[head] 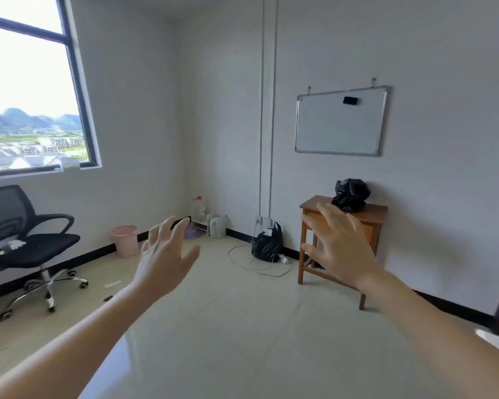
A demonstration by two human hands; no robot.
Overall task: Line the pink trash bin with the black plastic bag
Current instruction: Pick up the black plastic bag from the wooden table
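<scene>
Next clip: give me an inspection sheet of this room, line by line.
Surface: tiled floor, small scraps near chair.
Job's things: pink bin empty by left wall; crumpled black bag on wooden table.
Clutter: full black bag, water jug, office chair.
Grip: left hand and right hand open, holding nothing.
Cables: white cable looped on floor.
Surroundings: window, whiteboard.

- Two bare forearms are showing, one coming in from the near left corner and one from the near right edge.
- No sleeve is covering either arm as far as the frame reaches.
- The left hand [164, 254] is wearing no glove, ring or watch.
- The right hand [340, 246] is likewise wearing nothing, and its wrist is showing no band.
</scene>
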